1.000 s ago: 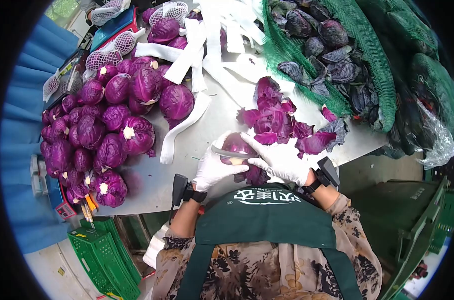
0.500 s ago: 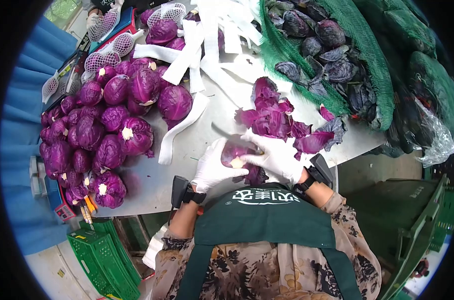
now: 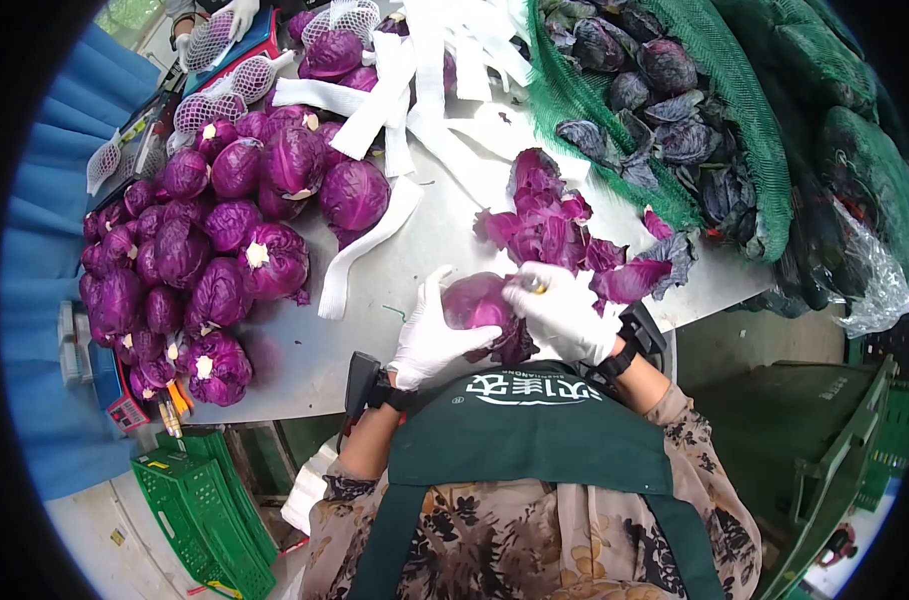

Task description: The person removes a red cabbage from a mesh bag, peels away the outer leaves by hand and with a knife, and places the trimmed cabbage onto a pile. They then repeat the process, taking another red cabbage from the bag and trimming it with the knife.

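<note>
A purple cabbage head (image 3: 479, 306) sits between both my white-gloved hands at the near edge of the metal table (image 3: 394, 285). My left hand (image 3: 429, 335) cups its left side. My right hand (image 3: 559, 315) presses on its right side and grips a knife handle (image 3: 536, 287); the blade is hidden. Loose purple leaves (image 3: 554, 230) lie just beyond my right hand.
A heap of trimmed purple cabbages (image 3: 204, 250) fills the table's left. White foam net strips (image 3: 414, 90) lie at the back. A green mesh sack of untrimmed cabbages (image 3: 664, 110) sits at the right. Green crates (image 3: 199, 510) stand below left. Another person's gloved hand (image 3: 229, 15) holds a netted cabbage.
The knife blade, seen lying across the cabbage and then pointing away left, is now out of sight. The cabbage has turned, its pale stem end no longer showing.
</note>
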A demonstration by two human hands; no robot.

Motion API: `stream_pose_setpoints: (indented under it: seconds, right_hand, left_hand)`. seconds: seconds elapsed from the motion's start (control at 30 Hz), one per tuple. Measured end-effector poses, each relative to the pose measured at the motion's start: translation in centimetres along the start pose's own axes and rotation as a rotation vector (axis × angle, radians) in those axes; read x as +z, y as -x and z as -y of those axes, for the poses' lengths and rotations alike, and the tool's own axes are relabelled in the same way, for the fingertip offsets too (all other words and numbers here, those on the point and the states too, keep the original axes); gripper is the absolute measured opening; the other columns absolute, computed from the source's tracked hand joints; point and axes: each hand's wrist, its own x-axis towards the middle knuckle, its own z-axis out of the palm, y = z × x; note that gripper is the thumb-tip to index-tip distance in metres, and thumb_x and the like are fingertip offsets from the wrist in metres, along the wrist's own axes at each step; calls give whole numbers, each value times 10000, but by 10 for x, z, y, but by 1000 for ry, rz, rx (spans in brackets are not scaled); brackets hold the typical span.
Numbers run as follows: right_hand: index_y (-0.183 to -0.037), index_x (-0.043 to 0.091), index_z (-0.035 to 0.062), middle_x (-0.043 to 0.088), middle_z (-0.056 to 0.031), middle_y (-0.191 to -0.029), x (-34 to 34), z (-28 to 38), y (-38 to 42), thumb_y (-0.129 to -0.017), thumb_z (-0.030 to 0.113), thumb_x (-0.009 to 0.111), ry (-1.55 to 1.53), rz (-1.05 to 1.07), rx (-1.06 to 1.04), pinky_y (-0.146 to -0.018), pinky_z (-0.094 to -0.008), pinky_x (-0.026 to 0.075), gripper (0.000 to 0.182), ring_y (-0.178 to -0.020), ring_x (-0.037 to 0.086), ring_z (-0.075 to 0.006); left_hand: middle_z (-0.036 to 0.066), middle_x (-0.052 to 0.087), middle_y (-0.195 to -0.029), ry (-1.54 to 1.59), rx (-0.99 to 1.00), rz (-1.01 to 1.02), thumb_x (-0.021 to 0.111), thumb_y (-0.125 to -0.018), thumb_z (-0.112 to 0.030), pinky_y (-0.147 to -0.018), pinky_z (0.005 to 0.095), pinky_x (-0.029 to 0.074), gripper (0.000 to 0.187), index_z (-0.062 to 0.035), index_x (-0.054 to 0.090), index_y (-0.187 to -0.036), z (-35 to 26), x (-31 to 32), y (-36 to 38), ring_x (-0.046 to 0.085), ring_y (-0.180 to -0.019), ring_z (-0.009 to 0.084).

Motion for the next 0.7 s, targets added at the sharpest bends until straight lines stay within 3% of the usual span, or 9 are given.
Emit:
stream_pose_setpoints:
  seconds: [0.1,0.23,0.3,0.43,0.5,0.57,0.63,0.7]
  right_hand:
    - [-888,611,48,556,31,-652,-34,-13,-24,-893,175,646,-159,-96,41,-502,-189,382,132,-540,465,-34]
    - [-841,578,73,558,32,-653,-74,-48,-48,-893,189,648,-274,-283,-66,-406,-197,312,146,-461,417,-31]
    - [-837,582,65,555,28,-643,-87,-63,-54,-891,196,651,-64,-332,-67,-411,-206,316,157,-465,422,-33]
    - [-803,585,60,543,29,-618,-80,-67,-49,-887,208,655,-22,-427,51,-425,-213,326,184,-475,429,-37]
    - [-815,596,48,546,29,-620,-77,-68,-47,-879,203,660,-62,-535,-43,-442,-214,335,180,-489,438,-41]
    - [-1007,600,3,588,-5,-727,-86,-75,-49,-868,182,667,-36,-597,-87,-530,-215,414,236,-601,507,-56]
    - [-1097,599,6,605,-25,-780,-75,-62,-45,-850,218,688,33,-630,-300,-613,-234,470,338,-670,547,-82]
    - [-1199,567,24,622,-60,-899,-49,-14,-11,-821,278,729,346,-429,-190,-701,-264,496,484,-773,575,-109]
  left_hand:
    - [189,449,-1269,-73,99,27,883,-612,-361,-1022,394,393,1040,-30,285,-1396,-3,0,-2,456,-1212,289]
    - [173,451,-1291,-100,76,63,878,-627,-347,-1040,389,376,1001,-32,304,-1383,6,-3,-1,447,-1229,270]
    - [164,435,-1333,159,119,85,851,-674,-315,-1068,389,351,929,-39,317,-1382,18,-4,-1,430,-1257,261]
    - [163,457,-1326,348,104,96,839,-685,-270,-1056,391,372,886,-33,328,-1369,20,-11,1,425,-1273,256]
    - [162,436,-1358,478,-7,80,804,-727,-200,-1071,394,356,848,-40,305,-1394,22,-19,2,408,-1289,259]
    - [175,411,-1378,512,-87,123,787,-755,-187,-1089,380,331,851,-42,276,-1421,19,-22,5,396,-1300,255]
    - [185,385,-1397,610,-98,66,767,-791,-216,-1091,383,326,841,-39,258,-1437,18,-15,4,390,-1304,258]
    - [185,381,-1397,619,-81,4,758,-804,-240,-1075,386,349,856,-40,233,-1450,34,-1,-3,397,-1298,262]
